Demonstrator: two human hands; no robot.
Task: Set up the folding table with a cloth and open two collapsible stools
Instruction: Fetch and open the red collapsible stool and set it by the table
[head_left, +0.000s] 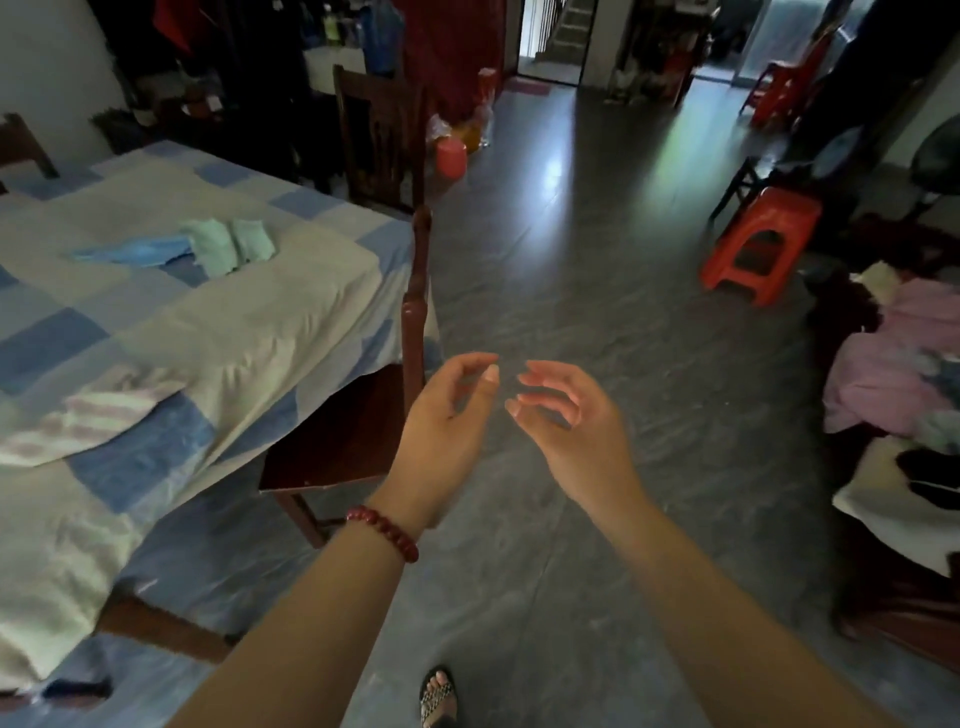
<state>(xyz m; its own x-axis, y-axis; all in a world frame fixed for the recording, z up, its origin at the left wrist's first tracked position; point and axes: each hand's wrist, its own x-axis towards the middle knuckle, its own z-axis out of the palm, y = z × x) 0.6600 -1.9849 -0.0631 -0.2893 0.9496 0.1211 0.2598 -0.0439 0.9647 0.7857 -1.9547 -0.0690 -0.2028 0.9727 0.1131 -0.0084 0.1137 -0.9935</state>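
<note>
Reaches both bare forearms (322, 613) forward from the lower edge of view. Holds left hand (447, 415) and right hand (566, 415) side by side in the air, close but apart, fingertips (491, 371) turned toward each other. Curls the fingers loosely and grips nothing.

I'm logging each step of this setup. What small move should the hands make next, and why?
Probably step forward and look for the folding pieces: the left hand and right hand hold nothing over the grey floor, and no folded table or collapsible stool shows.
</note>
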